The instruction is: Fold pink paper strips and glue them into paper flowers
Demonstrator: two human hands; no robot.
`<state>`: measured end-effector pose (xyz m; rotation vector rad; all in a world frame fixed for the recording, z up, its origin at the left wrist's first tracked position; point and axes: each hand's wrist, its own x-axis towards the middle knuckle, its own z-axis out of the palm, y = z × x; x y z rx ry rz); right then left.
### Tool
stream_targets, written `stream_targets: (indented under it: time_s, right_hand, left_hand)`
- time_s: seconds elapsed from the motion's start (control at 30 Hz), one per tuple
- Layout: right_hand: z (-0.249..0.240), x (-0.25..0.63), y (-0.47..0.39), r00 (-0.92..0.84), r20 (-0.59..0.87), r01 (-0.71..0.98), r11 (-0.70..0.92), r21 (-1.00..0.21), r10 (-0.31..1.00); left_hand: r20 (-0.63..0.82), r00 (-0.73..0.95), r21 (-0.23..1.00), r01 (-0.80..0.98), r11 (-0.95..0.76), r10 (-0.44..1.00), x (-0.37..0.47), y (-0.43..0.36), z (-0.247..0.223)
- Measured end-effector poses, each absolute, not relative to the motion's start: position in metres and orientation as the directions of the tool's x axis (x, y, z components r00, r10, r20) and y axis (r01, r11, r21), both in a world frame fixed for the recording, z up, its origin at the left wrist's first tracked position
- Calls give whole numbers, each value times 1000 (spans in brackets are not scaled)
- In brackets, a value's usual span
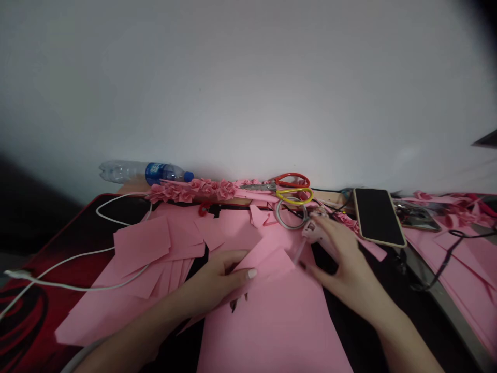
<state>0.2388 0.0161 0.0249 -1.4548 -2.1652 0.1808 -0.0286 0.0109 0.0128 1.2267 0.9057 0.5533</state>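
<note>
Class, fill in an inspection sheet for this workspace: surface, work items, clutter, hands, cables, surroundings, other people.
Surface: black-and-red mat, largely covered by flat pink paper sheets.
Work items: small rectangular pink paper piece; pale plastic device, perhaps a tape dispenser.
Clutter: clear blue-capped plastic bottle on its side; metal scissors with red and yellow handles; black-screened phone.
Hands: left hand pinches the piece; right hand at the device, grip unclear.
Cables: thin white cable crosses mat and sheets.
Surroundings: plain grey wall behind.
Other people: nothing seen.
</note>
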Motion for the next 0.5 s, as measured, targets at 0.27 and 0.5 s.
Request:
stream_targets:
  time_s: [0.27, 0.5]
  right_hand:
    - [24, 206, -8, -491, 5, 422, 243, -873, 871]
    - [21, 200, -7, -394, -105, 322, 30, -946, 913]
  left_hand:
    - [-333, 723, 943, 258, 211, 606, -28, 6, 19]
    - [-335, 727, 940, 210, 271, 600, -26, 4, 22]
